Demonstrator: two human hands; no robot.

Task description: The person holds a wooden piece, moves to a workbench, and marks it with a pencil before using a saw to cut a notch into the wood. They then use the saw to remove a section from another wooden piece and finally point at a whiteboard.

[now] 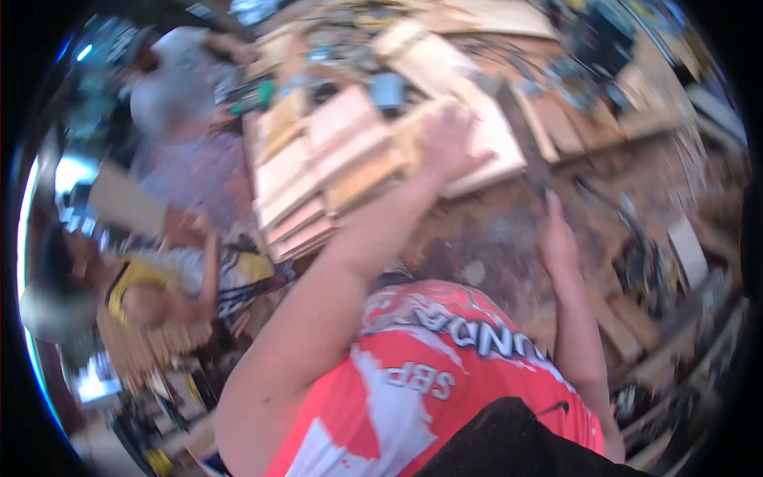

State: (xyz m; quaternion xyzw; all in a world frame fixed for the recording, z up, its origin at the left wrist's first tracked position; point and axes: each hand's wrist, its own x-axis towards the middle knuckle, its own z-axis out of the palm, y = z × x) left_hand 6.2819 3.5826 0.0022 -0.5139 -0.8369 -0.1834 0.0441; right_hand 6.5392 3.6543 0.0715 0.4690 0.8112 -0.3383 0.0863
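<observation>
My left hand [456, 145] lies with its fingers spread on a pale wooden board [494, 133] on the workbench. Along the right side of that board runs a long dark flat blade [526, 141], which looks like a handsaw, though blur hides its teeth. My right hand [559, 242] is closed around its near end, and the handle is hidden in the fingers. Stacked wooden planks [338, 147] lie left of my left hand, with a small blue-grey block [387, 91] just behind them.
Tools and scraps clutter the workbench [477, 246] at the back, near a black machine [600, 36]. One person [191, 119] stands at the left; another in a yellow top [159, 286] is lower left. Wood pieces [687, 253] and cables lie at the right.
</observation>
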